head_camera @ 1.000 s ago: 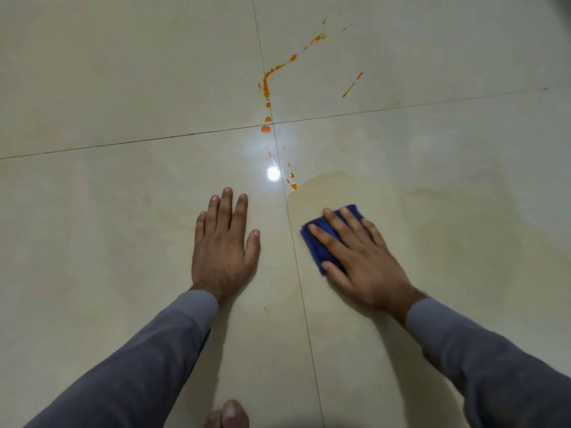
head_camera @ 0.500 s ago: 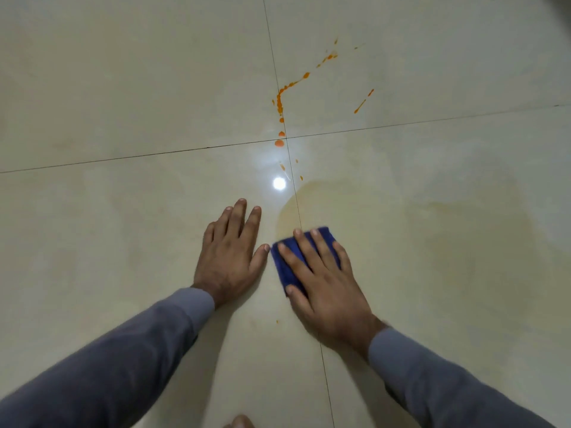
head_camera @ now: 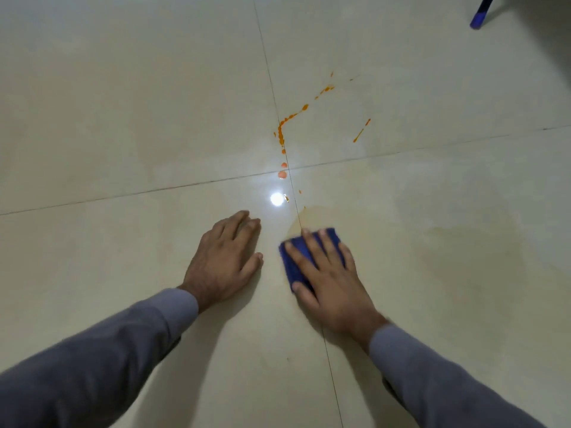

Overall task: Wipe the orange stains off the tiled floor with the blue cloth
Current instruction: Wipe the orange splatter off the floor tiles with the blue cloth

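Note:
A folded blue cloth [head_camera: 293,267] lies on the cream tiled floor [head_camera: 123,118], straddling a grout line. My right hand [head_camera: 327,273] presses flat on top of it, fingers spread. My left hand [head_camera: 222,261] rests palm down on the tile just left of the cloth, holding nothing. A trail of orange stains [head_camera: 282,134] runs from the tile junction up and to the right, with a separate orange streak [head_camera: 361,131] further right. Small orange specks [head_camera: 299,191] sit just beyond the cloth. A faint yellowish smear [head_camera: 463,251] covers the tile to the right.
A bright light reflection [head_camera: 277,199] shines on the floor between my hands and the stains. A dark blue furniture leg [head_camera: 480,13] stands at the top right corner. Grey sleeves cover both forearms.
My right hand slid the cloth left towards my left hand, across the grout line, then slightly back to the right. The lowest orange drops near the cloth are gone. The left hand stayed put.

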